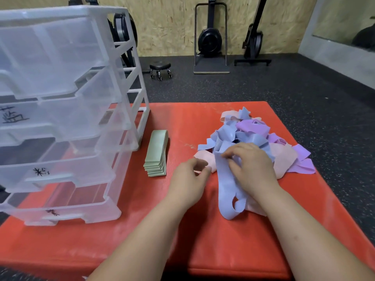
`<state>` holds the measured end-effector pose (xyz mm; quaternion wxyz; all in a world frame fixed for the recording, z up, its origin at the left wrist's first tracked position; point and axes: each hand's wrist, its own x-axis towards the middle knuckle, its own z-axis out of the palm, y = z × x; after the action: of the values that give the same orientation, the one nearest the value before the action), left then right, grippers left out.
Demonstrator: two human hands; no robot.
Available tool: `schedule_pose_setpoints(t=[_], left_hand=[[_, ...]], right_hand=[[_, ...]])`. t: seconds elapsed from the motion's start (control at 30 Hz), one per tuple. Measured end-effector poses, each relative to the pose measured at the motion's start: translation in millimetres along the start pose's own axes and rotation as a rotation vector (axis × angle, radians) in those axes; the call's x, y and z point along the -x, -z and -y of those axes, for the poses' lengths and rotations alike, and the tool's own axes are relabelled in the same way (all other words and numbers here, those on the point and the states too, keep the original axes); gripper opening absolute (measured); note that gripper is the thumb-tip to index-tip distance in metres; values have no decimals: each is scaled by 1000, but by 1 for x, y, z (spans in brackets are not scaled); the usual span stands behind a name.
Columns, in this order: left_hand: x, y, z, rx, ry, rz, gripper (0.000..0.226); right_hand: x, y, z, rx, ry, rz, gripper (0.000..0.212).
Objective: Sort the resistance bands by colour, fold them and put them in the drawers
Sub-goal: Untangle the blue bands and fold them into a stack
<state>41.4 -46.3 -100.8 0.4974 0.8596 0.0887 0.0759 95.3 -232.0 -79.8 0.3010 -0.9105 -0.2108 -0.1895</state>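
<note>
Red padded mat (pixel 142 230) carries a tangled heap of blue, purple and pink elastic bands (pixel 251 126); right hand (pixel 251 165) grips a long blue band (pixel 225 189) at its near side, left hand (pixel 190 177) pinches the edge of a pink band (pixel 203 158); a hard pull could drag knotted neighbours along, mixing colours.

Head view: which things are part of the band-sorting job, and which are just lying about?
Job: folded green bands, mixed pile of blue, pink and purple bands, blue band gripped by the right hand, left hand at a pink band, drawer unit.
Lying about: wheeled stool, exercise machines by the wall, red mat underneath.
</note>
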Motion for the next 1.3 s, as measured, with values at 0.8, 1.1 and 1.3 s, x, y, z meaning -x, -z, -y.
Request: schedule_pose_setpoints(t=[0.8,1.1,1.3], left_hand=[[54,85,-14,468,-157,6,33],[62,117,32,477,10,-204,30],[76,114,44,424,59,-124,29]], right_hand=[[59,50,47,-315,13,396,36],[73,78,1,-167,-84,552,25],[86,92,-16,-486,-383,464,36]])
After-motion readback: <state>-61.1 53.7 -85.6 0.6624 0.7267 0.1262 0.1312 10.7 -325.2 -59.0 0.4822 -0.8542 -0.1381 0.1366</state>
